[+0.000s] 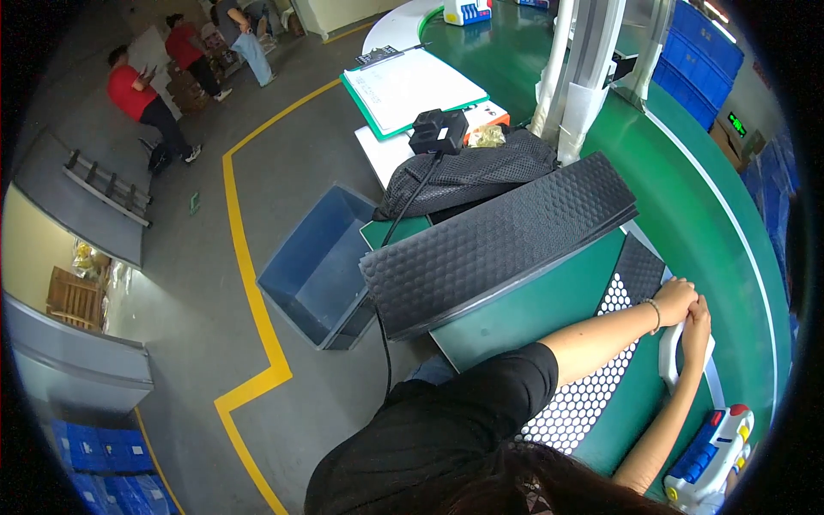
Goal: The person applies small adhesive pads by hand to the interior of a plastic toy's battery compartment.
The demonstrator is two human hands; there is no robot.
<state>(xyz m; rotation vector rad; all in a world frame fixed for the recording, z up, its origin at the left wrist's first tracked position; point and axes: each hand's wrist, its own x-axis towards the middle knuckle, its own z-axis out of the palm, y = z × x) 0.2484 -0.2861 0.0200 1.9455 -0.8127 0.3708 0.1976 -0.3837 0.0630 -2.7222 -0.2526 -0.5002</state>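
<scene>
My left hand [673,299], with a bracelet at the wrist, reaches across to the right side of the green table. Its fingers are bent closed, and what they hold is hidden. Right against it is my right hand [697,324], closed at the top of a white curved plastic part [669,354] that shows on both sides of the wrist. Under my left forearm lies a dark sheet covered with rows of white round pads [586,406]. Its far end [642,262] is bare black.
A stack of black dimpled sheets [498,245] lies left of my hands. Beyond it are a black mesh bag [472,176], a black boxy device [438,131] and a clipboard [412,86]. A blue-grey bin [318,266] stands at left. A white-and-blue toy [708,459] sits near right. People stand far left.
</scene>
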